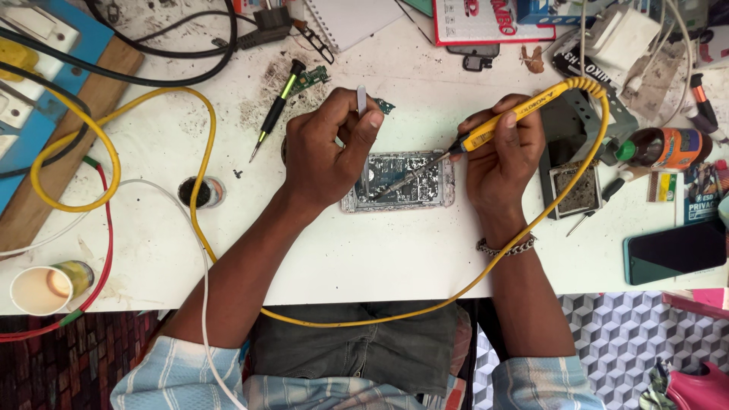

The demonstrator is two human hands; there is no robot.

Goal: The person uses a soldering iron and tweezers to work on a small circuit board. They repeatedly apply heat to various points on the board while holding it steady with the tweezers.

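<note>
left hand (328,152): fingers clamped on a pair of grey tweezers (362,100), held upright over the left end of the opened phone; the tips of the tweezers are hidden behind the fingers; palm covers the phone's left edge.
right hand (501,148): fingers closed around a yellow soldering iron (507,120), gripped like a pen; its metal tip slants down and left onto the board inside the phone; a metal chain bracelet (507,247) sits on the wrist.
opened phone (406,182): lies flat at the middle of the white counter (380,258), between the two hands, circuit board showing, silver frame round it.
yellow cable (201,152): runs from the iron's handle, loops right and down past the counter edge, across the lap, then back up in a wide loop at the left.
screwdriver (275,110): black with green tip cap, lying slantwise above the left hand, apart from it; a small green circuit piece (313,77) just beside its top end.
paper cup (42,288): on its side at the counter's left front edge.
dark phone (674,250): screen up, at the right edge, well apart from the work.
small bottle (664,148): orange-brown with green cap, lying right of the right hand.
metal tray (577,190): grey, holding a dirty sponge, just right of the right hand.
</note>
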